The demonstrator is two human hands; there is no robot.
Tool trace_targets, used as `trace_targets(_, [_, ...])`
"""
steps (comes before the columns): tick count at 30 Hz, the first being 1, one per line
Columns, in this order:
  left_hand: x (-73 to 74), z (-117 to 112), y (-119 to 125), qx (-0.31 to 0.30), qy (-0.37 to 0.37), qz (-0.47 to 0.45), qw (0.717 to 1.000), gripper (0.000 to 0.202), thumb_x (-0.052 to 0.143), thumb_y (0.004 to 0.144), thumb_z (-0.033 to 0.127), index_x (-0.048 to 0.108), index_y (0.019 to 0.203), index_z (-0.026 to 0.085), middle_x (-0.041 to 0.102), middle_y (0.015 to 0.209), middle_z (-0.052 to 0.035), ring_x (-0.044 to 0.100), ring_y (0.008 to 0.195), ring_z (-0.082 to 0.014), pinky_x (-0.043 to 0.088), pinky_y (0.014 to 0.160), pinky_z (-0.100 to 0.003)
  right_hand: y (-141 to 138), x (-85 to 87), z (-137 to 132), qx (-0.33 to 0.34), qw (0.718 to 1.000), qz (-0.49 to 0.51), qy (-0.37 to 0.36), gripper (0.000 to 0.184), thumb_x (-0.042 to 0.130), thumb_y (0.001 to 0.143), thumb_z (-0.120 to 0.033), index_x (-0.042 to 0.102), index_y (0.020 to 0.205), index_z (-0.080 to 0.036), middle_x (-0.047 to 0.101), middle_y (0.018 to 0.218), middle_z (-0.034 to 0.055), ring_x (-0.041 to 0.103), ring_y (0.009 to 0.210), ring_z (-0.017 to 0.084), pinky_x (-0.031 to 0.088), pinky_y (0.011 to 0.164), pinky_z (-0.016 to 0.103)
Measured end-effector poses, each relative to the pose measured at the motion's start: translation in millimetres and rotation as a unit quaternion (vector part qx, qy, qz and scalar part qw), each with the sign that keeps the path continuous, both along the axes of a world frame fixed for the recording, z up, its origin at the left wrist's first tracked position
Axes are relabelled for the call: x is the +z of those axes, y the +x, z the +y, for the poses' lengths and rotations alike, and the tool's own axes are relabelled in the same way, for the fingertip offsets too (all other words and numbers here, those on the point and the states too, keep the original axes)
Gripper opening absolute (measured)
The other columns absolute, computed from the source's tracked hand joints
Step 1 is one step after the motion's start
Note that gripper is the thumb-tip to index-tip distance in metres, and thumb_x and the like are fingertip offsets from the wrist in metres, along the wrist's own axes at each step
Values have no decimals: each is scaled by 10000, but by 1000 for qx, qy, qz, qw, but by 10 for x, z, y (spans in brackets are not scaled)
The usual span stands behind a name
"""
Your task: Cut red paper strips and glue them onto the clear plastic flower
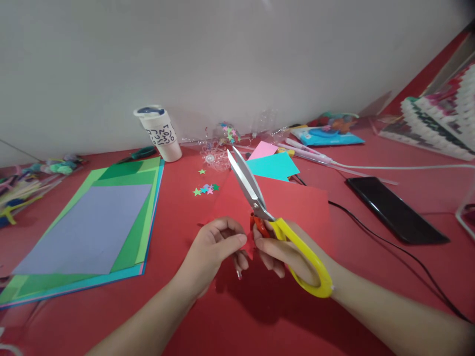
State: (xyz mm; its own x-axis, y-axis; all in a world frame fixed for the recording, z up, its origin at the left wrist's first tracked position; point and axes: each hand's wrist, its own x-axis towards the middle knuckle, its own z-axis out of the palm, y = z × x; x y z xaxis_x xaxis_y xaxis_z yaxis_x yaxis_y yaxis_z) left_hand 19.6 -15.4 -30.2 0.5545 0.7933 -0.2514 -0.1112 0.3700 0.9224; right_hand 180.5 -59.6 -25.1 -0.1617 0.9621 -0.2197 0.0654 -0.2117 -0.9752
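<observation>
Yellow-handled scissors (262, 211) stand tilted in my right hand (276, 253), its thumb and fingers closed and a handle loop around the hand. Their metal blades point up and away from me, slightly apart. With thumb and fingertips together, my left hand (218, 247) pinches a small piece of red paper (250, 246). Fingertips of my right hand touch this piece too, and its outline is partly hidden. Beneath and beyond both hands, a larger sheet of red paper (300, 200) lies on the red table (178, 306).
Coloured sheets (85, 232) are stacked at left. A white tumbler (163, 136) stands near the wall. Small paper stars (206, 190) lie left of centre. Turquoise paper (272, 166), a glue gun (308, 151) and a blue packet (326, 136) lie behind. A phone (395, 210) and black cable (382, 240) are right.
</observation>
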Motion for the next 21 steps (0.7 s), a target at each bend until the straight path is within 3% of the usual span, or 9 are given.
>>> trace_targets(4, [32, 4, 11, 18, 63, 30, 997, 124, 664, 695, 122, 555, 749, 143, 588, 604, 61, 591, 464, -57, 467, 483, -163, 3, -24, 16, -18, 1000, -2, 13, 203, 533, 772, -352, 467, 665, -193, 498, 460, -72, 431, 343, 50, 341, 351, 159])
trace_targets(8, [51, -16, 28, -10, 89, 42, 995, 150, 660, 677, 104, 538, 749, 155, 571, 644, 72, 587, 473, -60, 468, 478, -175, 25, -52, 27, -7, 1000, 11, -4, 134, 528, 770, -297, 465, 700, -201, 493, 448, -86, 415, 329, 50, 333, 338, 152])
trace_targets(14, [5, 39, -2, 50, 55, 2, 997, 105, 638, 767, 214, 562, 807, 153, 628, 607, 39, 574, 468, -58, 453, 485, -163, 47, -81, 26, -37, 998, 45, 33, 144, 500, 789, -277, 446, 675, -206, 459, 453, -84, 403, 348, 59, 314, 342, 172])
trace_targets(19, [-45, 21, 5, -32, -27, -20, 999, 159, 683, 728, 247, 577, 795, 150, 648, 597, 17, 613, 475, -101, 481, 480, -198, 46, -79, 53, -46, 997, 47, 40, 152, 494, 796, -315, 444, 701, -207, 450, 440, -95, 365, 326, 49, 307, 360, 185])
trace_targets(21, [-54, 3, 16, -32, -35, -6, 999, 165, 688, 716, 242, 554, 775, 165, 664, 592, 14, 616, 458, -114, 484, 453, -206, 47, -87, 66, -42, 997, 47, 39, 141, 500, 787, -324, 449, 722, -209, 463, 445, -93, 369, 322, 54, 290, 342, 181])
